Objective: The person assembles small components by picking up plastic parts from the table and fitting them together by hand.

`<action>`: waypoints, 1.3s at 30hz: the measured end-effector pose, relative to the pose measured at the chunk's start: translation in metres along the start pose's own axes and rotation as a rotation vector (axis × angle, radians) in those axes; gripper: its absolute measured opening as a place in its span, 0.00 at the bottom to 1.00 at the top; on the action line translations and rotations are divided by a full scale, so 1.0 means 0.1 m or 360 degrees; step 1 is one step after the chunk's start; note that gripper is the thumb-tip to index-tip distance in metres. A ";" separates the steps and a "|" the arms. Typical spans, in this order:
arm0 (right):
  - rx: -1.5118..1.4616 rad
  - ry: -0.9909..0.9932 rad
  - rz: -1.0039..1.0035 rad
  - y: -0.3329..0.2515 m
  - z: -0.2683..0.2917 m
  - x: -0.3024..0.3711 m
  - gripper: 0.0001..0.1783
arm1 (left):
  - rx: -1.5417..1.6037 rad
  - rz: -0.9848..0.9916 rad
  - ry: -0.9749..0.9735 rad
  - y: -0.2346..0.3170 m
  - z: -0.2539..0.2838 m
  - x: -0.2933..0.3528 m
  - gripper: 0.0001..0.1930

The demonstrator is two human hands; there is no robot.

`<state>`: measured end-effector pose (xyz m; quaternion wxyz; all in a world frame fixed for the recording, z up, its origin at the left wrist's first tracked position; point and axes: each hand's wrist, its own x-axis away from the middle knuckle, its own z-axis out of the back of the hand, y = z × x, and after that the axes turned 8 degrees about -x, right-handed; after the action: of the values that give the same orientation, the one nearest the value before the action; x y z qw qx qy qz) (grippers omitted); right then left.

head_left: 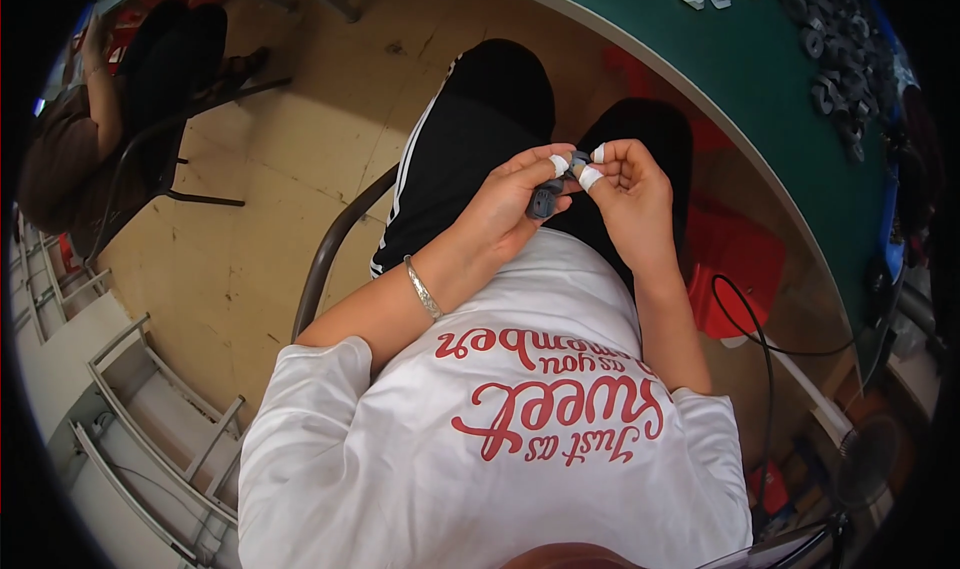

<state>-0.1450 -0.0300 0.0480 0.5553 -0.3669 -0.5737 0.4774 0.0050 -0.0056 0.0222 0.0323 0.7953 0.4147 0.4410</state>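
Green table point(740, 59) is standing alongside; left of its edge, your left hand point(505, 204) and right hand point(634, 194) are gripping the grey part point(543, 205), long axis slanting tableward, facing unclear.

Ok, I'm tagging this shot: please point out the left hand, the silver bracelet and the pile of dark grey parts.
Left hand point(503, 199): head view, near the thumb's base.
Silver bracelet point(421, 288): head view, on its band.
Pile of dark grey parts point(842, 45): head view, mid-pile.
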 end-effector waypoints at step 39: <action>-0.0022 -0.0469 0.0121 0.14 0.24 0.02 0.16 | -0.0479 -0.0222 -0.0118 -0.04 -0.02 0.00 0.12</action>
<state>-0.1704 -0.0274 0.0366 0.4441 -0.3181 -0.6379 0.5428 0.0009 -0.0039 0.0217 0.1969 0.7664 0.3968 0.4652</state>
